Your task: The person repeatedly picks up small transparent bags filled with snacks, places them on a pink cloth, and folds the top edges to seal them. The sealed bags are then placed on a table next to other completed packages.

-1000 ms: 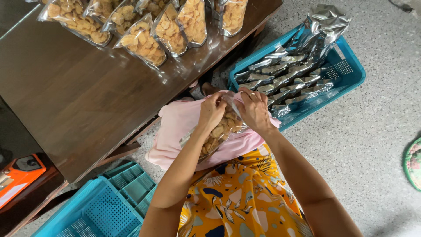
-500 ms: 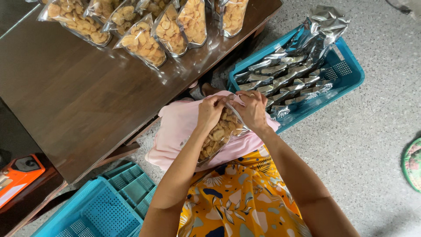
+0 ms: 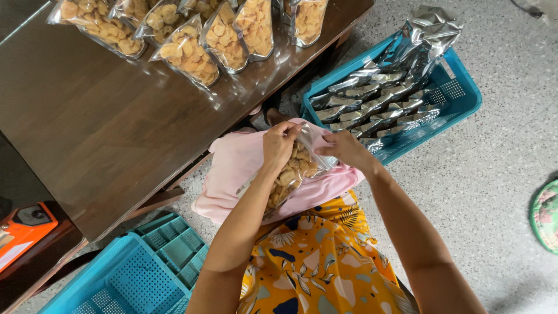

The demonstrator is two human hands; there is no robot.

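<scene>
Two hands on one pouch from where I'm watching: left hand (image 3: 281, 142) and right hand (image 3: 347, 149) both pinch the top edge of a clear snack pouch (image 3: 289, 174), fingers closed tight on the mouth, one at each end. The pouch sits on a pink cloth (image 3: 244, 166) across the lap, just below the counter (image 3: 110, 128) edge, tilted with its top toward the counter. It's full of pale tan chips. I can't tell whether the seam is shut along its whole length. Risk as I read it: the pouch is stuffed and leaning, so if either pinch slips or the seam pops, chips spill onto the cloth and floor; squeezing too low would crush them. Containers: filled clear pouches (image 3: 192, 49) stand in a row at the far edge of the counter, same chips inside. The blue crate (image 3: 465, 99) on the floor at right holds a stack of flat silver foil pouches (image 3: 378, 99), which look empty. A second blue crate (image 3: 116, 273) at lower left shows nothing inside in the part visible. An orange device (image 3: 23, 229) sits at far left.
</scene>
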